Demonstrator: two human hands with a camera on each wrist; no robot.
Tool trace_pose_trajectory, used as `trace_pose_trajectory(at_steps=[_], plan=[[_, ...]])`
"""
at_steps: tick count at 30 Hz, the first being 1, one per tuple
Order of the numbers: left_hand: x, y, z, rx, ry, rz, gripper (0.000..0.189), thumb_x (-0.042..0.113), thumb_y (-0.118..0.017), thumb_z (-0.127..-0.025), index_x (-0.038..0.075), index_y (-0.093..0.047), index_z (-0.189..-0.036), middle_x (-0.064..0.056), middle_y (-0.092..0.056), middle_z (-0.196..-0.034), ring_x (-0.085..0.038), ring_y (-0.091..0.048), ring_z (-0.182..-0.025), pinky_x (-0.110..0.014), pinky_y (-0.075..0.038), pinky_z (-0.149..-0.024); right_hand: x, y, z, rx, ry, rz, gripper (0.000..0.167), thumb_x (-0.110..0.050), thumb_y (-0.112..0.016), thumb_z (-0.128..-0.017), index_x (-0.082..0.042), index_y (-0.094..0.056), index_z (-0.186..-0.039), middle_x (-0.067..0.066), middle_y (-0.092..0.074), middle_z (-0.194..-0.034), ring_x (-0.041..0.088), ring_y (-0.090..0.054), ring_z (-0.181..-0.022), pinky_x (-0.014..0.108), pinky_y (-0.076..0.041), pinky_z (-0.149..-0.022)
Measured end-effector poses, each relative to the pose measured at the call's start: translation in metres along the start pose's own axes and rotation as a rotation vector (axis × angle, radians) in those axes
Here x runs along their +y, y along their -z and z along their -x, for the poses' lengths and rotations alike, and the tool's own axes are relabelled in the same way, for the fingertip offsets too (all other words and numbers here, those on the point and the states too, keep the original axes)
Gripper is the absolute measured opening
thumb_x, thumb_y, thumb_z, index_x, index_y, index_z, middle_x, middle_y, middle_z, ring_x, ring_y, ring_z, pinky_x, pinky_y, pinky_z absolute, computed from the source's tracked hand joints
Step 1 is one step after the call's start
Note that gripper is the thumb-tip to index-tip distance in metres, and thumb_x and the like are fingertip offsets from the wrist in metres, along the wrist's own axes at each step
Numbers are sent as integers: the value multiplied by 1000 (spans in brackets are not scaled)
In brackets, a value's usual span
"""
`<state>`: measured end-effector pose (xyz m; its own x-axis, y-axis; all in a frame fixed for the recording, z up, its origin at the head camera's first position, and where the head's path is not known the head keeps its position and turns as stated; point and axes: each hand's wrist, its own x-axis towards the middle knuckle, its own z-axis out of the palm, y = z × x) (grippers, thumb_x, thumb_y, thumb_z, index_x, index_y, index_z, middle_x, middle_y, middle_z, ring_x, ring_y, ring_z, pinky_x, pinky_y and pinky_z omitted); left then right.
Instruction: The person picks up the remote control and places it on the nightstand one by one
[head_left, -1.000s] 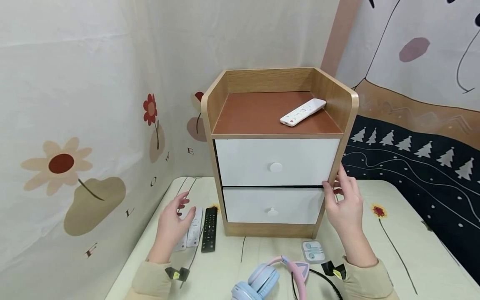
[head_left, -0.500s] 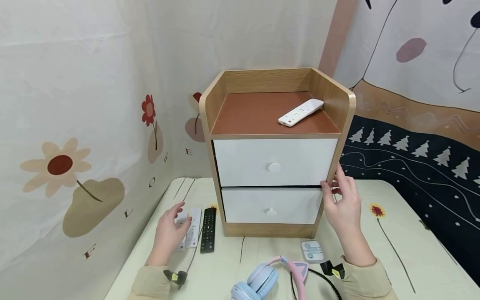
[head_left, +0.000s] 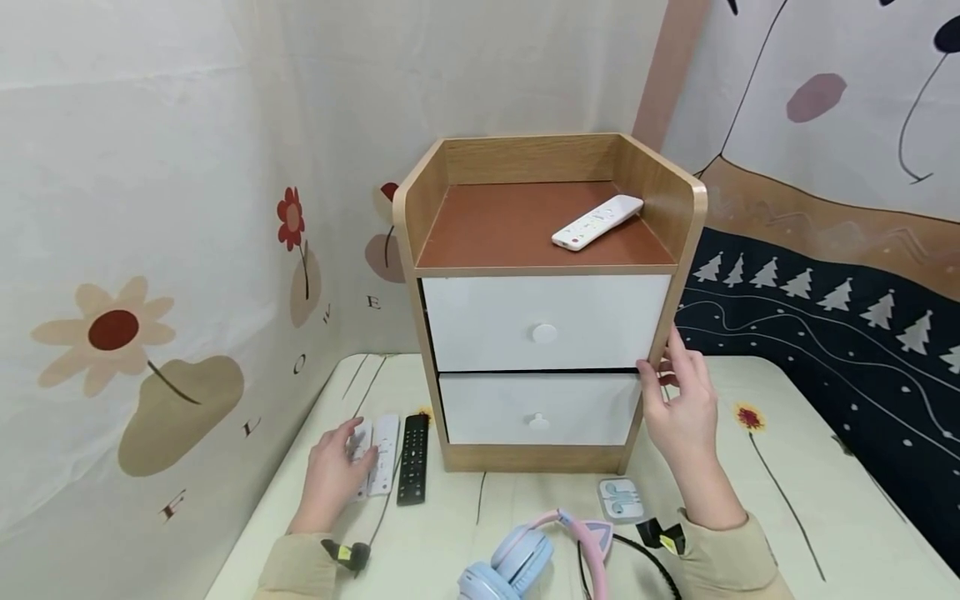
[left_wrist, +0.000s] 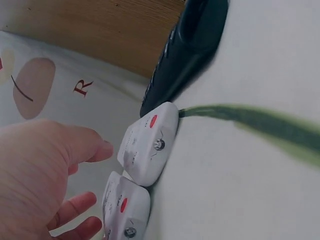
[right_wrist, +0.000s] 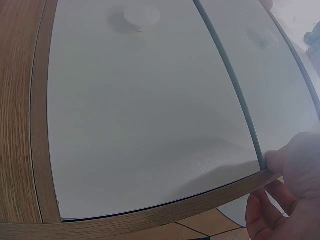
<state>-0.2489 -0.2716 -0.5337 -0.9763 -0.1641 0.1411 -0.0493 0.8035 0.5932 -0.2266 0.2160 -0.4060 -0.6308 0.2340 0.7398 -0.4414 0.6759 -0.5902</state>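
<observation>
My left hand [head_left: 333,475] hovers over two white remotes [head_left: 385,454] lying side by side on the bed-like surface. Its thumb and fingers are spread and loosely bent; in the left wrist view the nearer white remote [left_wrist: 125,207] lies beside the fingertips, the thumb pointing at the other one. My right hand [head_left: 684,417] grips the right side edge of a small wooden cabinet [head_left: 525,458], thumb on the front, fingers around the side. Both white drawers [head_left: 543,304] are closed; the right wrist view shows the thumb by the gap between them.
A black remote [head_left: 413,458] lies between the white ones and the cabinet. Another white remote [head_left: 597,222] rests on the cabinet top. In front are blue-and-pink headphones [head_left: 517,558] with a black cable and boxed earphones [head_left: 621,500]. Patterned cloth walls [head_left: 187,208] stand behind.
My left hand has lowered slightly toward the white remotes, its fingers coming over the left one. The right hand keeps its hold on the cabinet edge. The head view has shifted slightly.
</observation>
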Motion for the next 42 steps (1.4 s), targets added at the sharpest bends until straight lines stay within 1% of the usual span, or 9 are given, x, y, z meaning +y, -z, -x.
trace_pose_trajectory(at_steps=[6, 12, 15, 22, 26, 32, 35, 38, 42], plan=[[-1, -1, 1, -43, 31, -32, 70, 27, -72, -102, 8, -46, -164, -36, -46, -162, -62, -44, -147, -74, -39, -120, 0, -1, 0, -6, 8, 2, 76, 0, -75, -101, -17, -46, -169, 27, -63, -117, -22, -48, -103, -4, -42, -89], [-1, -4, 1, -44, 48, -37, 69, 26, -70, -101, 7, -46, -164, -36, -43, -162, -61, -44, -146, -74, -40, -119, 0, 0, 0, 0, 17, 2, 75, 0, -75, -101, -16, -45, -169, 27, -62, -117, -21, -48, -103, -4, -42, -89], [-1, -4, 1, -41, 62, -40, 67, 24, -69, -101, 5, -49, -162, -36, -44, -162, -61, -46, -145, -73, -41, -119, 0, 1, 0, 2, 17, 2, 75, 0, -75, -101, -15, -45, -169, 28, -62, -117, -22, -48, -104, -4, -42, -89], [3, 0, 3, -49, 108, -71, 60, 25, -67, -100, -1, -57, -154, -39, -46, -158, -63, -47, -143, -74, -40, -119, 0, 0, 0, 5, 28, 2, 75, 1, -75, -101, -14, -46, -168, 28, -62, -116, -22, -47, -104, -5, -42, -89], [3, 2, 5, -40, 118, -115, 61, 24, -69, -97, 0, -59, -153, -40, -54, -151, -63, -53, -135, -73, -44, -112, 0, 1, 0, 9, 34, 5, 74, 2, -74, -101, -13, -46, -168, 27, -63, -115, -21, -47, -104, -4, -42, -89], [1, 6, 5, -38, 113, -171, 64, 21, -70, -93, 1, -61, -152, -38, -65, -138, -57, -62, -120, -66, -49, -99, -3, 1, 0, 22, 39, 6, 72, 2, -74, -101, -11, -47, -167, 25, -64, -114, -16, -48, -102, -4, -42, -88], [0, 9, 6, -41, 119, -155, 63, 21, -70, -93, 0, -61, -151, -36, -68, -135, -55, -65, -117, -66, -51, -98, -3, 1, 0, 31, 47, 1, 71, 3, -74, -101, -9, -48, -166, 25, -64, -112, -14, -49, -101, -5, -41, -88], [0, 12, 6, -36, 121, -116, 61, 22, -71, -94, -1, -61, -150, -34, -71, -132, -51, -68, -116, -64, -53, -96, -2, 0, 0, 30, 48, 1, 71, 3, -75, -100, -8, -48, -166, 26, -64, -112, -16, -48, -101, -5, -41, -88], [0, 14, 6, -13, 125, -70, 59, 26, -73, -95, 1, -62, -148, -31, -71, -127, -43, -69, -109, -55, -54, -88, -1, 1, 0, 15, 32, 4, 74, 2, -75, -101, -12, -47, -167, 26, -63, -114, -20, -48, -102, -5, -41, -89]])
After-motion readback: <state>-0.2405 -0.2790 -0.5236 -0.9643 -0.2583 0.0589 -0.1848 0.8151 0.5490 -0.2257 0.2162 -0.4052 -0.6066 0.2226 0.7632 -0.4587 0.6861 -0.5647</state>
